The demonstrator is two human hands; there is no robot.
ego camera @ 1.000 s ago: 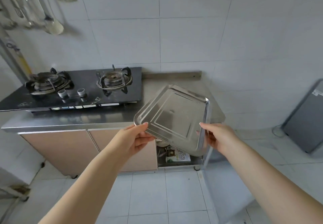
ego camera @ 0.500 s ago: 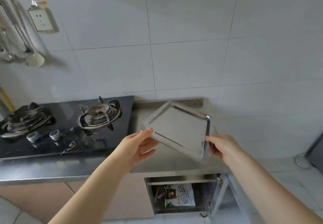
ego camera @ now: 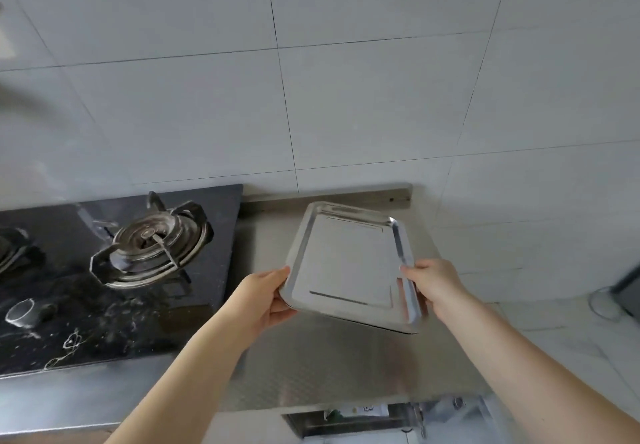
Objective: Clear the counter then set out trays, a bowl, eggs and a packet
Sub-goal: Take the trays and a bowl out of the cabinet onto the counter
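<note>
Both hands hold a rectangular stainless steel tray point(ego camera: 349, 263) over the steel counter point(ego camera: 332, 367). The left hand point(ego camera: 259, 301) grips the tray's near left corner, thumb on top of the rim and fingers curled underneath, out of sight. The right hand point(ego camera: 433, 286) grips the right long edge close to the near corner, thumb laid over the raised rim and the other fingers wrapped below it. The tray lies between the two hands and reaches away from them toward the wall; its far short edge comes close to the low metal backsplash strip point(ego camera: 329, 198) at the back of the counter. A dark shadow shows under the tray's near edge, so that end sits above the counter surface; whether the far end touches the counter cannot be told. The tray is turned a little, its near edge running down toward the right hand.

To the left of the left hand sits a black glass gas hob point(ego camera: 114, 308), its surface spotted with pale marks. A burner with a metal pot support point(ego camera: 152, 243) stands beyond and left of the left hand, and a round control knob point(ego camera: 20, 312) sits further left. White wall tiles point(ego camera: 346, 97) fill the view beyond the hands. Below both forearms, under the counter's front edge, an open cabinet compartment point(ego camera: 353, 416) shows, its contents blurred
</note>
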